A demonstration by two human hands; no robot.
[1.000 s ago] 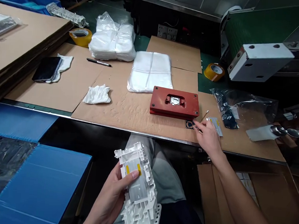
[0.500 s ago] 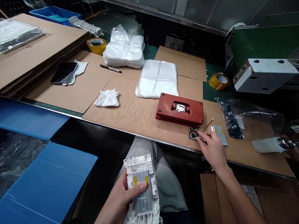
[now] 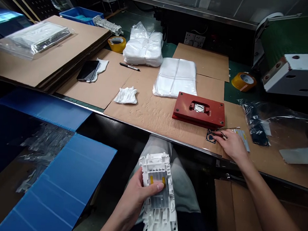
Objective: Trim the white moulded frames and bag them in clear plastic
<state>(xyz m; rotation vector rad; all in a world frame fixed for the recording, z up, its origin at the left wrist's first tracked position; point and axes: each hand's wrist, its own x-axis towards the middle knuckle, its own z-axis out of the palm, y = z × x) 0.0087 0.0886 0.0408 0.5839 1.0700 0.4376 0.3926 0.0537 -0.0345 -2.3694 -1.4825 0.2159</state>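
Note:
My left hand (image 3: 144, 192) is wrapped round a white plastic housing (image 3: 157, 219), held above my lap. The thumb presses on a clear plate (image 3: 159, 197) with two yellow strips, lying in the housing. On the bench, my right hand (image 3: 232, 144) is closed, its fingertips pinched at the edge of a black cut-out sheet (image 3: 210, 136). A cotton swab (image 3: 233, 128) sticks out by these fingers; its grip is partly hidden. Another clear plate (image 3: 243, 139) with yellow marks lies partly behind that hand. Just behind the sheet sits a red block fixture (image 3: 199, 110) with a metal insert.
White bag stacks (image 3: 175, 78) and a white cloth (image 3: 126, 95) lie on the cardboard-covered bench. A tape roll (image 3: 244, 81) stands near the conveyor (image 3: 294, 72). At right lie a plastic bag (image 3: 288, 118) and a bottle (image 3: 300, 155). Stacked cardboard (image 3: 88, 40) rises at left.
The view has turned left, shifting the scene rightward. My right fingers have closed in near the black sheet, and the swab has swung from upright slant to nearly level. The left hand keeps its hold.

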